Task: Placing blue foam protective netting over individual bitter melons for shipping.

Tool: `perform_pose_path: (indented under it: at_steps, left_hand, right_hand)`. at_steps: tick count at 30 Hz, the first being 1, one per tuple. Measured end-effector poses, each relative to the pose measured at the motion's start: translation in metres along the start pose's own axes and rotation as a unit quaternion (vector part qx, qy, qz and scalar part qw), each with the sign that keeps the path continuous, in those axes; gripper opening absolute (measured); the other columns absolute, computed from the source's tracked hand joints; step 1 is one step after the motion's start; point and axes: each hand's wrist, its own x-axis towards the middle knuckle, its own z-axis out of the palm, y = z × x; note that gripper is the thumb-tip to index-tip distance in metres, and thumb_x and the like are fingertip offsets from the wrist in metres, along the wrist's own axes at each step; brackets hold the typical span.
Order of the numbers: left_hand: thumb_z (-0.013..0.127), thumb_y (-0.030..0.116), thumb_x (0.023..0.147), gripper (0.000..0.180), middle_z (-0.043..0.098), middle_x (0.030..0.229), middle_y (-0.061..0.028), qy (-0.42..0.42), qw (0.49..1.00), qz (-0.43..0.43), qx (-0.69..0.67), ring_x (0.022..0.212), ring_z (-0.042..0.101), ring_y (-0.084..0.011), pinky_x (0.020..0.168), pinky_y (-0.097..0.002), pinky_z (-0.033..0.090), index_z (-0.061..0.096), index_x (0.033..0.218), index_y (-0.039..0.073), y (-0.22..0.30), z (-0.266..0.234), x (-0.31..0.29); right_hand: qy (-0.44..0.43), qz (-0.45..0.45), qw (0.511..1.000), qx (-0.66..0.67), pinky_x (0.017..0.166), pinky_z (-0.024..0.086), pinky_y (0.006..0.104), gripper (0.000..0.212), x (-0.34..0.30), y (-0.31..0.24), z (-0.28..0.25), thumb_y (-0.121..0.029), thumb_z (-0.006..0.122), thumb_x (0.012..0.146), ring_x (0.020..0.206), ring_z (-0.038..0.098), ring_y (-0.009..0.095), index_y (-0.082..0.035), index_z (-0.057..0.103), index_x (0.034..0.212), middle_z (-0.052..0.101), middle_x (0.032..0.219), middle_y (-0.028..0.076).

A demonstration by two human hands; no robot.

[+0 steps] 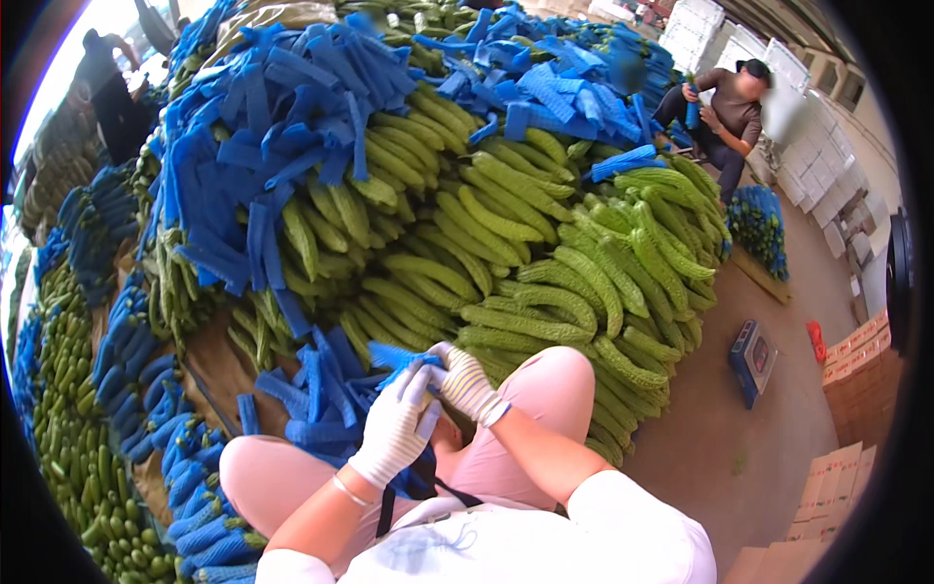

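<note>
Just below the frame's centre, the gloved left hand and right hand both pinch a blue foam-net sleeve, stretched roughly left to right; heaped bitter gourds lie up and rightward, nearer the right.

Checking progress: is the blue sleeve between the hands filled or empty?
Apparently empty: the blue sleeve shows no green at its visible end.

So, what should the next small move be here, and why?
Probably ease open an end of the blue sleeve: the left hand and right hand meet at it, no gourd shows in it, and bare green gourds lie just beyond.
</note>
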Motion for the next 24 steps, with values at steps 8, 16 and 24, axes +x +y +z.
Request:
perform_pose_path:
  at_steps: [8, 16, 24]
  left_hand:
    - [0.047, 0.003, 0.087, 0.029, 0.057, 0.087, -0.0016, 0.030, 0.819, -0.376, -0.433, 0.069, 0.051, -0.0074, 0.057, -0.0223, 0.044, 0.055, 0.115, 0.007, -0.054, 0.026, -0.017]
    - [0.053, 0.020, 0.091, 0.020, 0.063, 0.089, -0.0052, 0.142, 0.718, -0.309, -0.607, 0.086, 0.059, -0.0198, 0.079, -0.0318, 0.046, 0.061, 0.096, 0.003, -0.090, 0.036, -0.037]
    - [0.055, 0.012, 0.076, 0.012, 0.061, 0.080, -0.0171, -0.119, 0.989, -0.079, 0.023, 0.067, 0.059, -0.0292, 0.058, -0.0334, 0.046, 0.060, 0.086, 0.006, -0.084, 0.033, -0.018]
  right_hand:
    - [-0.046, -0.055, 0.974, -0.216, 0.069, 0.049, 0.0359, 0.023, -0.047, -0.021, 0.024, -0.021, 0.064, 0.082, 0.075, 0.062, 0.032, -0.006, 0.060, 0.099, 0.064, 0.084, 0.016]
    - [-0.004, 0.078, 0.971, 0.225, 0.072, 0.047, 0.0225, 0.010, -0.045, -0.026, 0.039, -0.006, 0.061, 0.087, 0.076, 0.056, 0.011, -0.004, 0.058, 0.096, 0.060, 0.085, 0.003]
    - [-0.158, -0.099, 0.972, -0.143, 0.080, 0.045, 0.0274, 0.017, -0.059, -0.050, 0.068, -0.006, 0.059, 0.085, 0.084, 0.059, 0.016, -0.001, 0.058, 0.101, 0.062, 0.089, 0.010]
